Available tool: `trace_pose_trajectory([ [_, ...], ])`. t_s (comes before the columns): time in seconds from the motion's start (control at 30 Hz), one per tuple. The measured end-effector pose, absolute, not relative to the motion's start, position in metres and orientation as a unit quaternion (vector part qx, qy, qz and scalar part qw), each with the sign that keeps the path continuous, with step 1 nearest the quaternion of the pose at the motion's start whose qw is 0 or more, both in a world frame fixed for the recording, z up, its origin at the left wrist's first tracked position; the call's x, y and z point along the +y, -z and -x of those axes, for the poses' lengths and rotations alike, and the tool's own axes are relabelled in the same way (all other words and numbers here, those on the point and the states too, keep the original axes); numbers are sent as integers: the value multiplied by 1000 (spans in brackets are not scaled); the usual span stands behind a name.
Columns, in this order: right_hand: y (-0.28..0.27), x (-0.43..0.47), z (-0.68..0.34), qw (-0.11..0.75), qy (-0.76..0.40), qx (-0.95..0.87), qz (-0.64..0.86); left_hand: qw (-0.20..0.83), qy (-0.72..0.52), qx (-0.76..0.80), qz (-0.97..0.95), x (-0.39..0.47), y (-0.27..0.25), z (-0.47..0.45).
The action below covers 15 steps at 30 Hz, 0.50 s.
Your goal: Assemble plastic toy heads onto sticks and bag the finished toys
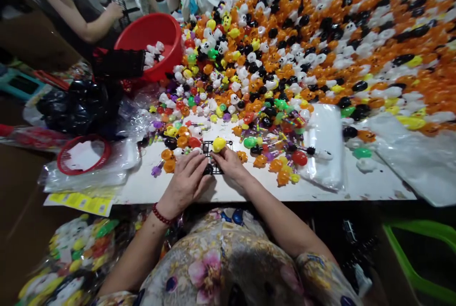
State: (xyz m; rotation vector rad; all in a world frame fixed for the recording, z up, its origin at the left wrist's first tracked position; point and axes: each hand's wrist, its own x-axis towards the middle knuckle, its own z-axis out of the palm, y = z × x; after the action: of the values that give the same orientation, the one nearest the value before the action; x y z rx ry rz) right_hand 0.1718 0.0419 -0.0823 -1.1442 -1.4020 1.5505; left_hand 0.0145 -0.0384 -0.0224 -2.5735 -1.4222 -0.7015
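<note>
A small black grid rack (218,171) lies on the white table between my hands, near its front edge. My left hand (187,180) is at the rack's left side, fingers together and curved over its edge, the thumb beside a round black plastic piece (208,169). My right hand (231,163) is closed at the rack's right side, its fingertips against a shiny yellow plastic toy piece (218,144). The fingers partly hide the grip. Orange plastic pieces (168,161) lie just left of my left hand, and a green piece (250,142) lies beyond my right hand.
A big heap of orange, white and black plastic toys (320,35) covers the back and right. Clear plastic bags (326,149) lie at right. A red tub (171,35) and a small red basket (107,154) stand left. Another person's arm (74,18) shows at upper left.
</note>
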Motion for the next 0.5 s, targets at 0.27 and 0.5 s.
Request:
trace_pose_trajectory([
  [0.27, 75, 44, -180, 234, -453, -731, 453, 52, 233, -473, 848, -37, 24, -15],
  [0.5, 68, 44, -178, 139, -412, -787, 438, 44, 233, -475, 847, -38, 21, -13],
])
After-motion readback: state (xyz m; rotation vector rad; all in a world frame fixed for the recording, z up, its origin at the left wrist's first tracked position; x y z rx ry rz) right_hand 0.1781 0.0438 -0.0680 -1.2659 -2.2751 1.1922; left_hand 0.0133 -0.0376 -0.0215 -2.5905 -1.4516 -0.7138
